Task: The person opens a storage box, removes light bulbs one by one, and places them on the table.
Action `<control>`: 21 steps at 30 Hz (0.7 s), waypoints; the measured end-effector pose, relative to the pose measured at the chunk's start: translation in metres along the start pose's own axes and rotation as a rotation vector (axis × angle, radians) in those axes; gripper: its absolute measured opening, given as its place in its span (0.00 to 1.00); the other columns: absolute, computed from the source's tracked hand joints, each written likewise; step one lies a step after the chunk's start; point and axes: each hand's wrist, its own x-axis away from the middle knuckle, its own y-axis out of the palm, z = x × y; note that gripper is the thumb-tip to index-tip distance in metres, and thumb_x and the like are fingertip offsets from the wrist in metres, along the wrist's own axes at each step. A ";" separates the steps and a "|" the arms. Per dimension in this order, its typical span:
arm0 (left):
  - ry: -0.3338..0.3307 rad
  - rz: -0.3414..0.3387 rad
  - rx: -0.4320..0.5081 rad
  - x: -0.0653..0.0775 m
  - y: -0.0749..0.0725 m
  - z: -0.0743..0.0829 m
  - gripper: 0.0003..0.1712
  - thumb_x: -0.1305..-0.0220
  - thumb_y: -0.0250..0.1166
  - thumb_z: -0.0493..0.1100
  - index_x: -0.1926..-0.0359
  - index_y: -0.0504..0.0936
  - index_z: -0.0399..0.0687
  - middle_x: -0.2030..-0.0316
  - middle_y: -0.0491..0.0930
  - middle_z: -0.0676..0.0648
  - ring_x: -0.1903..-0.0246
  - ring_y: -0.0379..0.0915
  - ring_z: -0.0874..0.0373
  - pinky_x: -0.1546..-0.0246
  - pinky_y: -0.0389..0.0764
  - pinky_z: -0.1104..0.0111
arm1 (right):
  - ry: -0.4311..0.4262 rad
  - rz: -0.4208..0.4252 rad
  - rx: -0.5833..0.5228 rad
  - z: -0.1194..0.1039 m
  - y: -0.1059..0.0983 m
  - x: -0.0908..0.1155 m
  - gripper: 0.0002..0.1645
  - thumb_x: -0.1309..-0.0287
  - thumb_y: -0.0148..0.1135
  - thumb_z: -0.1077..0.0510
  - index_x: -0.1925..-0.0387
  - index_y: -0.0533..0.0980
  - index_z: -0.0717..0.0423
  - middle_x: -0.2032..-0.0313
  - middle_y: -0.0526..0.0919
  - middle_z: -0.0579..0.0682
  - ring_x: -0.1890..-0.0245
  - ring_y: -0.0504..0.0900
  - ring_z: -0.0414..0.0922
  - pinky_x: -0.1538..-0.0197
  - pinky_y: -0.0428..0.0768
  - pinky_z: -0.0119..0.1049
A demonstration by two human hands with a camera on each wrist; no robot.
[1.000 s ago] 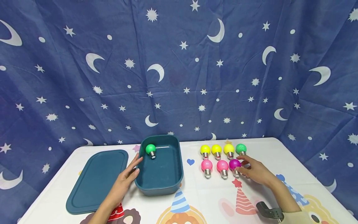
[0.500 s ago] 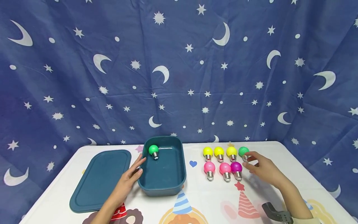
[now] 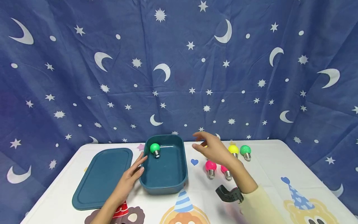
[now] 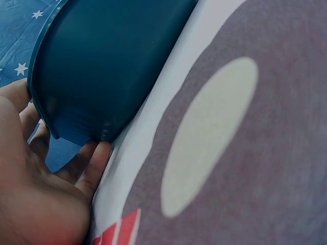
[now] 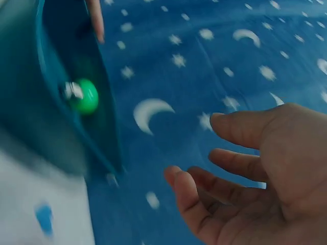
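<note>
My left hand (image 3: pixel 129 180) rests its fingers against the left wall of a dark teal box (image 3: pixel 165 190); in the left wrist view its fingertips touch that box's side. A green light bulb (image 3: pixel 155 147) lies inside, near the back left corner. My right hand (image 3: pixel 213 148) is raised between the box and the loose bulbs, fingers apart and holding nothing in the right wrist view. Under and beside that arm are a pink bulb (image 3: pixel 211 165), another pink bulb (image 3: pixel 224 169), a yellow bulb (image 3: pixel 233 149) and a textured green bulb (image 3: pixel 245 150). The arm hides the other bulbs.
A flat teal lid (image 3: pixel 102 179) lies left of the box. The white tablecloth (image 3: pixel 268 168) has printed cartoon figures. Behind the table hangs a blue curtain (image 3: pixel 181 71) with moons and stars. A black strap (image 3: pixel 229 194) is on my right wrist.
My right hand leaves the purple bulb, passes beside the textured green bulb, then swings left above the rows towards the box. My left hand stays at the box. The head view shifts slightly.
</note>
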 end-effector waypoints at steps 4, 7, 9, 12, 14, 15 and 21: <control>0.017 -0.001 0.000 0.000 -0.001 0.000 0.27 0.27 0.51 0.39 0.29 0.62 0.44 0.26 0.46 0.51 0.29 0.40 0.49 0.43 0.56 0.84 | -0.011 -0.077 -0.056 -0.020 0.034 -0.028 0.26 0.39 0.64 0.54 0.40 0.71 0.54 0.48 0.78 0.55 0.62 0.80 0.45 0.61 0.81 0.37; 0.029 -0.012 -0.007 0.001 -0.001 0.002 0.27 0.26 0.50 0.40 0.29 0.61 0.44 0.26 0.45 0.50 0.29 0.39 0.49 0.43 0.56 0.84 | -0.014 -0.135 -0.100 -0.026 0.056 -0.046 0.27 0.38 0.62 0.54 0.39 0.70 0.55 0.48 0.77 0.57 0.67 0.81 0.44 0.63 0.81 0.37; 0.030 -0.019 -0.012 0.001 -0.002 0.003 0.27 0.26 0.50 0.40 0.29 0.61 0.44 0.26 0.45 0.50 0.29 0.38 0.47 0.43 0.56 0.84 | 0.000 -0.161 -0.128 -0.028 0.069 -0.056 0.27 0.37 0.62 0.53 0.38 0.69 0.56 0.49 0.76 0.57 0.68 0.81 0.43 0.64 0.81 0.37; 0.024 -0.020 -0.017 0.001 -0.003 0.004 0.27 0.26 0.49 0.40 0.29 0.61 0.45 0.26 0.45 0.50 0.29 0.39 0.46 0.43 0.57 0.84 | 0.019 -0.193 -0.162 -0.031 0.086 -0.068 0.28 0.38 0.62 0.54 0.39 0.69 0.58 0.48 0.76 0.59 0.68 0.82 0.46 0.63 0.80 0.39; 0.016 -0.014 -0.019 0.001 -0.004 0.004 0.27 0.26 0.50 0.41 0.29 0.61 0.46 0.26 0.45 0.51 0.29 0.40 0.46 0.44 0.57 0.84 | 0.039 -0.209 -0.177 -0.034 0.096 -0.074 0.29 0.38 0.62 0.53 0.38 0.68 0.59 0.48 0.75 0.60 0.65 0.83 0.49 0.62 0.80 0.40; 0.006 -0.009 -0.016 0.001 -0.004 0.004 0.27 0.26 0.50 0.41 0.29 0.62 0.47 0.26 0.45 0.52 0.29 0.41 0.47 0.44 0.57 0.84 | 0.049 -0.218 -0.182 -0.036 0.101 -0.077 0.30 0.38 0.62 0.54 0.37 0.68 0.59 0.48 0.75 0.60 0.64 0.83 0.51 0.61 0.80 0.41; -0.007 -0.017 -0.009 0.000 -0.002 0.001 0.27 0.26 0.50 0.41 0.29 0.61 0.47 0.26 0.45 0.53 0.28 0.37 0.50 0.42 0.56 0.83 | 0.100 -0.237 -0.084 -0.042 0.124 -0.093 0.29 0.40 0.64 0.54 0.39 0.70 0.59 0.55 0.79 0.55 0.59 0.79 0.48 0.57 0.78 0.43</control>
